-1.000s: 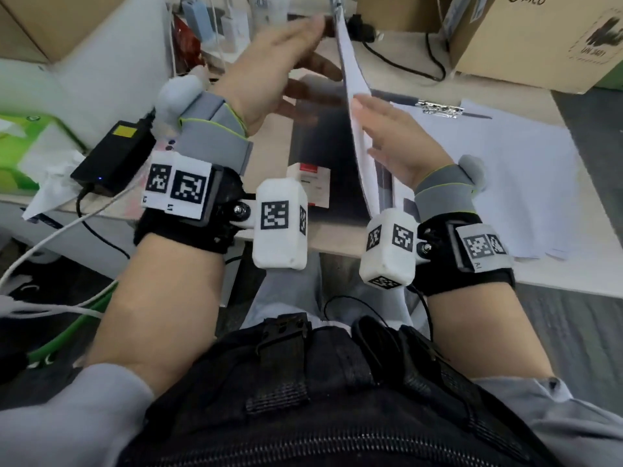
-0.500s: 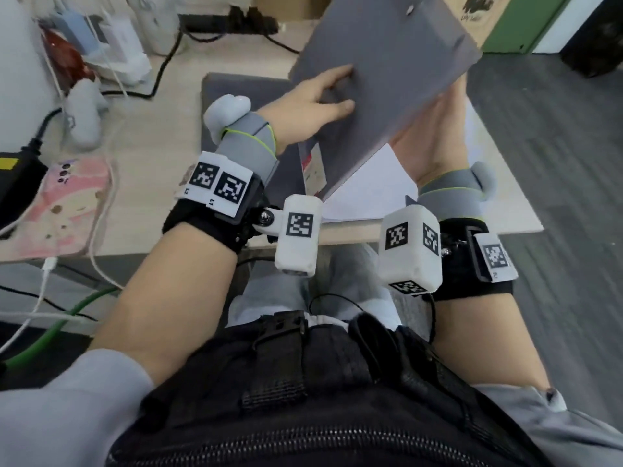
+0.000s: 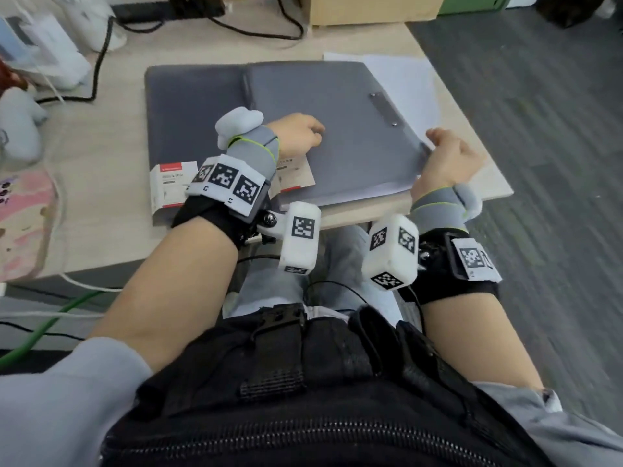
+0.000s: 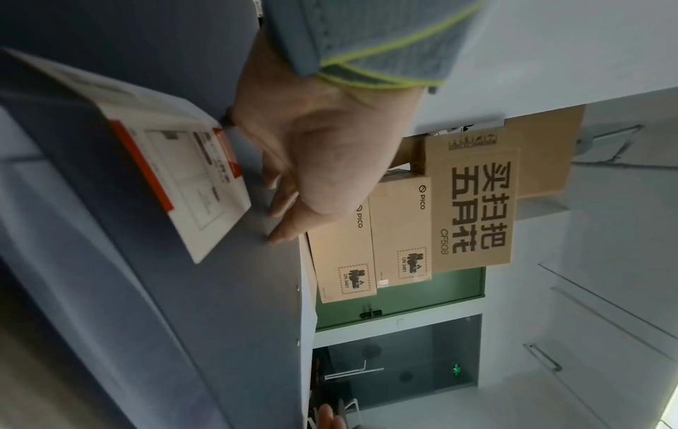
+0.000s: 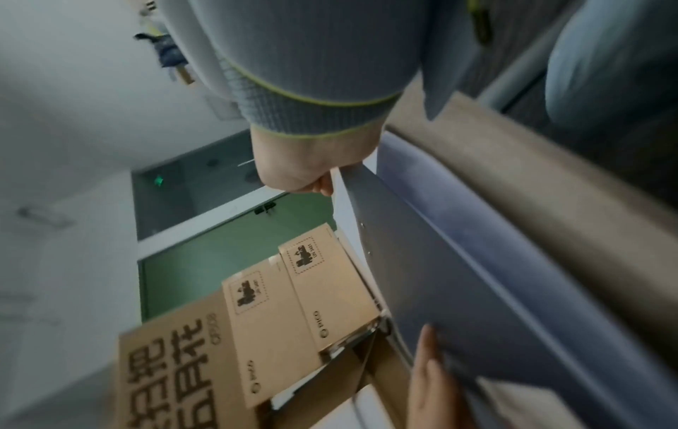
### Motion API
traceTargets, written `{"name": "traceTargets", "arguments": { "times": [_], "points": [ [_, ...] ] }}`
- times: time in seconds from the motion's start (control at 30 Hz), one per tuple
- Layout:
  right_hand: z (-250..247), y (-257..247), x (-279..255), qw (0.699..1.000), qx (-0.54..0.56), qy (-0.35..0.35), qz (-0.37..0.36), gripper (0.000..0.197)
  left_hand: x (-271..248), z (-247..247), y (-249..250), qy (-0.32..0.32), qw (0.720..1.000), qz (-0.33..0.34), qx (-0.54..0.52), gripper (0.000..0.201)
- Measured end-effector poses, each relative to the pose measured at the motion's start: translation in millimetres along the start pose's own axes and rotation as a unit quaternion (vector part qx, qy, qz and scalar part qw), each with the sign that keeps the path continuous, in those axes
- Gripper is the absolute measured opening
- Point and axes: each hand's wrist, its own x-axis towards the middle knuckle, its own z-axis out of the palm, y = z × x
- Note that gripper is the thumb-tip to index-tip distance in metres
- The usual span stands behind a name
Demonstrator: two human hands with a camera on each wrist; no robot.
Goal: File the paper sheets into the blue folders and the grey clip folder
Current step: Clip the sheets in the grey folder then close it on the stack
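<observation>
Two hands: I see both on the grey clip folder (image 3: 337, 136), which lies closed on the desk (image 3: 101, 129) over white paper sheets (image 3: 408, 85).
Left hand (image 3: 296, 133): fingers loosely bent, tips touching the cover, holding nothing.
Right hand (image 3: 448, 156): it pinches the folder's near right corner.
Left wrist view: only here I read the white and red box (image 4: 176, 162) just beside the fingertips (image 4: 282, 235).
Right wrist view: blurred; cardboard boxes (image 5: 301, 293) behind the lifted edge.
Around: black cable (image 3: 97, 69), second grey folder (image 3: 192, 106).
</observation>
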Motion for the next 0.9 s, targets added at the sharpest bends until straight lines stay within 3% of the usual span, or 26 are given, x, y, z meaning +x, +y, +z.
{"name": "traceTargets", "arguments": {
  "times": [0.13,0.3,0.4,0.47,0.53,0.67,0.73,0.8,0.83,0.9],
  "points": [
    [1,13,4,0.988,-0.143,-0.021,-0.058,0.01,0,2,0,0.034,0.998,-0.023,-0.049,0.042],
    [14,13,0,0.943,-0.277,-0.098,-0.155,0.018,2,-3,-22,0.234,0.949,-0.132,-0.168,0.067],
    [27,13,-6,0.894,-0.352,-0.208,-0.183,0.024,3,-5,-33,0.227,0.928,-0.165,-0.246,0.078],
    [35,18,-10,0.84,-0.427,-0.268,-0.2,0.026,2,-5,-36,0.218,0.905,-0.168,-0.324,0.065],
    [38,18,-12,0.808,-0.458,-0.297,-0.222,0.028,0,-5,-35,0.204,0.888,-0.163,-0.38,0.053],
    [37,1,-26,0.783,-0.399,-0.408,-0.248,0.05,1,-9,-37,0.203,0.837,-0.139,-0.489,0.086],
    [39,-8,-36,0.736,-0.41,-0.47,-0.264,0.077,0,-15,-38,0.218,0.811,-0.131,-0.527,0.084],
    [48,-8,-43,0.65,-0.477,-0.507,-0.305,0.104,3,-23,-45,0.235,0.798,-0.127,-0.54,0.082],
    [52,-7,-47,0.61,-0.513,-0.508,-0.327,0.107,4,-28,-47,0.237,0.797,-0.122,-0.541,0.081],
    [61,-5,-54,0.567,-0.555,-0.488,-0.363,0.093,3,-34,-52,0.251,0.801,-0.124,-0.529,0.077]
  ]
}}
